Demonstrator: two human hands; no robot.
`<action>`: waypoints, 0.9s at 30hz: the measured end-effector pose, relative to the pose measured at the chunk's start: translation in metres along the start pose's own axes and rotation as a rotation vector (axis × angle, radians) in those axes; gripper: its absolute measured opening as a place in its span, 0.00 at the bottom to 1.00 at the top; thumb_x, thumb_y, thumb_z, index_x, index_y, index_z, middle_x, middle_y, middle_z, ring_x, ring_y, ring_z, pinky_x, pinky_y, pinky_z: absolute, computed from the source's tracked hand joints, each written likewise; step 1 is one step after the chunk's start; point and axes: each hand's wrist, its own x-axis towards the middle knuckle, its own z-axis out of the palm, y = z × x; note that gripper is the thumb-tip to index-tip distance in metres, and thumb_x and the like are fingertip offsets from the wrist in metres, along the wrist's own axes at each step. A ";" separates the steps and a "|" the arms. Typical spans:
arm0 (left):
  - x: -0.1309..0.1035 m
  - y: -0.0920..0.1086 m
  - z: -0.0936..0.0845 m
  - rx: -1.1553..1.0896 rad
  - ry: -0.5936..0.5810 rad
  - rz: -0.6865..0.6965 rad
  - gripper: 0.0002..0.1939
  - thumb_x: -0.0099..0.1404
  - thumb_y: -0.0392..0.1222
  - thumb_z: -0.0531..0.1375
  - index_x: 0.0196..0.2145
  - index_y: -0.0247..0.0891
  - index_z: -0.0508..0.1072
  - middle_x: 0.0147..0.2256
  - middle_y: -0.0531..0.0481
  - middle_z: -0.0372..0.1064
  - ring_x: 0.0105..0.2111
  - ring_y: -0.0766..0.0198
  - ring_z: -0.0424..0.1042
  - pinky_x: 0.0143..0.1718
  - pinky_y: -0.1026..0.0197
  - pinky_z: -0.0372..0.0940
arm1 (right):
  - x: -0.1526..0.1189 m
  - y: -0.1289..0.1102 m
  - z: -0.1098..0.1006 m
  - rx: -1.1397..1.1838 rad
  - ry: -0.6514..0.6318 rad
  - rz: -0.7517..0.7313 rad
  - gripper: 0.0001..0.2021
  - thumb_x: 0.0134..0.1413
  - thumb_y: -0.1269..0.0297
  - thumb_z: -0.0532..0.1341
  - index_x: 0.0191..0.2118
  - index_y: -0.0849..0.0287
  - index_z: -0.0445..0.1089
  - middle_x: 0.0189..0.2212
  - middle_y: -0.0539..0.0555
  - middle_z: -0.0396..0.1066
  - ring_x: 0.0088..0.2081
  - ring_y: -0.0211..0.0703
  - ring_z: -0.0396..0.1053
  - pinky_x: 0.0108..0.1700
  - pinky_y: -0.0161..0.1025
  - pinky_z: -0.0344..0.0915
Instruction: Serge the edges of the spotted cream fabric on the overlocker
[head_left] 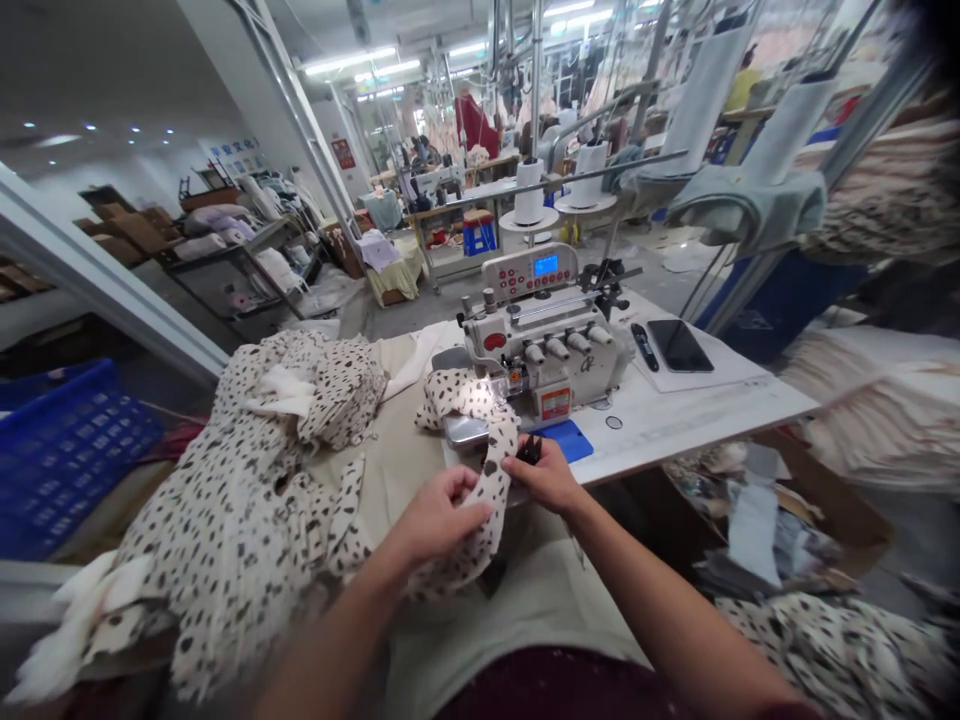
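Observation:
A strip of cream fabric with black spots (497,462) runs down from the lit needle area of a white sewing machine (544,350) and hangs over the table's front edge. My left hand (442,512) is closed on the strip from the left, thumb on top of the cloth. On the strip's right edge, my right hand (546,474) pinches the fabric, and a small dark object (529,449) shows at its fingers. More of the spotted cloth lies curved on the machine's left side.
A big heap of spotted fabric (240,500) covers the table's left side. A phone (679,345) and a black marker (643,347) lie right of the machine. A blue basket (75,455) stands far left, an open carton (832,490) below right.

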 end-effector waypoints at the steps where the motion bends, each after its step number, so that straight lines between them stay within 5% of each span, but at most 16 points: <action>1: -0.005 -0.003 -0.003 0.158 0.010 0.031 0.13 0.56 0.47 0.65 0.32 0.36 0.70 0.26 0.56 0.66 0.25 0.69 0.64 0.26 0.66 0.56 | 0.000 0.001 0.000 -0.003 -0.001 -0.010 0.20 0.39 0.50 0.74 0.28 0.60 0.69 0.21 0.47 0.69 0.22 0.35 0.63 0.26 0.35 0.64; 4: -0.018 -0.007 -0.007 0.581 0.003 0.112 0.11 0.56 0.46 0.66 0.27 0.38 0.71 0.24 0.56 0.66 0.25 0.66 0.64 0.25 0.64 0.54 | 0.001 0.003 0.001 -0.020 -0.028 -0.052 0.19 0.42 0.52 0.73 0.33 0.61 0.73 0.27 0.50 0.73 0.27 0.38 0.67 0.32 0.37 0.68; 6: -0.017 0.000 -0.006 0.721 0.095 0.227 0.08 0.58 0.44 0.65 0.34 0.39 0.73 0.26 0.55 0.69 0.26 0.64 0.67 0.26 0.63 0.57 | 0.002 0.003 0.003 -0.053 -0.033 -0.075 0.18 0.44 0.52 0.72 0.35 0.62 0.74 0.28 0.51 0.73 0.28 0.39 0.68 0.33 0.38 0.67; 10: 0.013 0.028 -0.006 0.792 0.377 0.723 0.07 0.66 0.38 0.58 0.42 0.38 0.73 0.39 0.45 0.73 0.42 0.57 0.71 0.45 0.55 0.66 | 0.005 0.000 0.006 -0.169 -0.041 -0.153 0.16 0.48 0.52 0.70 0.32 0.62 0.74 0.28 0.51 0.73 0.30 0.40 0.67 0.36 0.38 0.66; 13: 0.044 0.042 -0.010 0.849 0.359 0.961 0.08 0.67 0.35 0.57 0.41 0.38 0.75 0.42 0.43 0.73 0.46 0.57 0.70 0.50 0.52 0.65 | 0.005 -0.003 0.006 -0.214 -0.061 -0.223 0.17 0.49 0.51 0.69 0.36 0.61 0.75 0.31 0.52 0.74 0.34 0.42 0.68 0.39 0.39 0.67; 16: 0.062 0.043 -0.012 0.908 0.304 0.994 0.07 0.67 0.36 0.58 0.39 0.39 0.76 0.39 0.45 0.74 0.42 0.58 0.71 0.47 0.53 0.66 | 0.003 -0.003 0.004 -0.184 -0.024 -0.237 0.18 0.50 0.50 0.69 0.38 0.61 0.74 0.33 0.53 0.74 0.35 0.43 0.69 0.39 0.39 0.67; 22: 0.064 0.038 -0.011 0.930 0.348 0.940 0.06 0.67 0.37 0.58 0.37 0.39 0.76 0.37 0.46 0.73 0.41 0.58 0.70 0.45 0.52 0.66 | 0.000 0.003 0.003 -0.099 0.013 -0.080 0.18 0.51 0.46 0.67 0.34 0.58 0.68 0.17 0.44 0.62 0.15 0.34 0.58 0.18 0.33 0.56; 27: 0.066 0.040 -0.010 0.942 0.385 0.913 0.07 0.68 0.38 0.58 0.37 0.39 0.76 0.37 0.45 0.72 0.41 0.57 0.70 0.45 0.51 0.65 | 0.002 0.006 0.000 -0.100 0.056 -0.091 0.20 0.51 0.45 0.67 0.37 0.59 0.73 0.21 0.48 0.69 0.18 0.35 0.61 0.21 0.34 0.60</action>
